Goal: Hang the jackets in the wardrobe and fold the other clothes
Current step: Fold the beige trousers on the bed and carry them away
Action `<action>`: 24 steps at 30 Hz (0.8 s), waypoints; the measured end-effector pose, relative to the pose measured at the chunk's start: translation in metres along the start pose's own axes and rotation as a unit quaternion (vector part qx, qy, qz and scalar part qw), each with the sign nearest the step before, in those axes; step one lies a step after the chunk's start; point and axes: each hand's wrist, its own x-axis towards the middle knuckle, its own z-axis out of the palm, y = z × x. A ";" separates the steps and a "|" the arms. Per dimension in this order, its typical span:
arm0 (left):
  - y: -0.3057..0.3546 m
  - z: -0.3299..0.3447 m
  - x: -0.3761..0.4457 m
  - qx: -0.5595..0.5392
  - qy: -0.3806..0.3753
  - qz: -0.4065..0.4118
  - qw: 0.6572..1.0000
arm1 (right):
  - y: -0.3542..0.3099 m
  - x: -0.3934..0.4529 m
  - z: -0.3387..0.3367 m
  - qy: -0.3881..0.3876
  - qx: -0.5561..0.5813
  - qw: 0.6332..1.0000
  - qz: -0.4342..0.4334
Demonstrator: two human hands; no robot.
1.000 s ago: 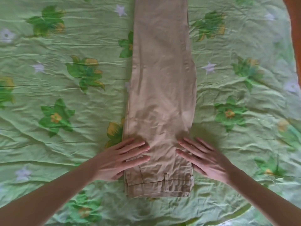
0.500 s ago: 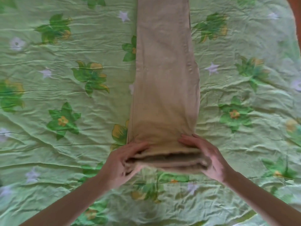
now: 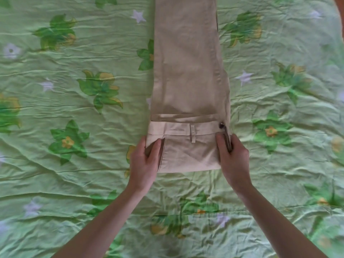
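A pair of beige trousers (image 3: 189, 71) lies lengthwise on the bed, legs running away from me past the top edge. Its waist end (image 3: 188, 149) is folded over onto the legs, waistband with belt loop and dark button facing up. My left hand (image 3: 144, 161) grips the left edge of the folded part, thumb on top and fingers underneath. My right hand (image 3: 233, 159) grips the right edge near the button in the same way.
A wrinkled light green bedsheet (image 3: 74, 127) with green flowers and white stars covers the whole bed. A strip of orange-brown surface (image 3: 339, 13) shows at the top right corner.
Both hands went from lying flat on the trousers to taking hold of the waist end. They lifted it and turned it over onto the legs, away from me.
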 end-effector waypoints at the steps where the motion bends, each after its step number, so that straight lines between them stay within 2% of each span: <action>1: -0.001 0.003 0.004 0.015 0.015 -0.006 1.000 | 0.000 0.006 0.001 -0.002 -0.008 1.000 0.013; 3: 0.000 0.008 0.009 0.039 0.046 -0.019 0.998 | 0.000 0.009 0.006 0.008 -0.002 0.999 0.033; 5: 0.002 0.011 0.007 0.094 0.087 0.002 0.992 | 0.001 0.004 0.009 0.046 -0.006 0.999 0.016; 6: 0.004 0.011 0.005 0.152 0.117 0.045 0.980 | 0.002 0.002 0.010 0.073 -0.028 0.997 -0.023; 8: 0.000 0.011 -0.003 0.283 0.153 0.190 0.928 | 0.008 -0.002 0.008 0.130 -0.124 0.969 -0.168; 10: -0.004 0.013 -0.010 0.366 0.080 0.340 0.862 | 0.013 -0.004 0.002 0.111 -0.206 0.910 -0.343; 12: -0.006 0.017 -0.013 0.419 -0.033 0.390 0.819 | 0.014 -0.006 -0.001 0.017 -0.268 0.858 -0.438; 14: -0.013 0.019 -0.011 0.468 -0.088 0.362 0.802 | 0.019 -0.005 -0.001 -0.033 -0.334 0.833 -0.440; 16: -0.018 0.019 -0.005 0.501 -0.111 0.329 0.793 | 0.024 0.003 -0.002 -0.058 -0.347 0.844 -0.405; 24: -0.017 0.020 0.009 0.538 -0.180 0.296 0.768 | 0.035 0.022 0.007 -0.141 -0.339 0.872 -0.325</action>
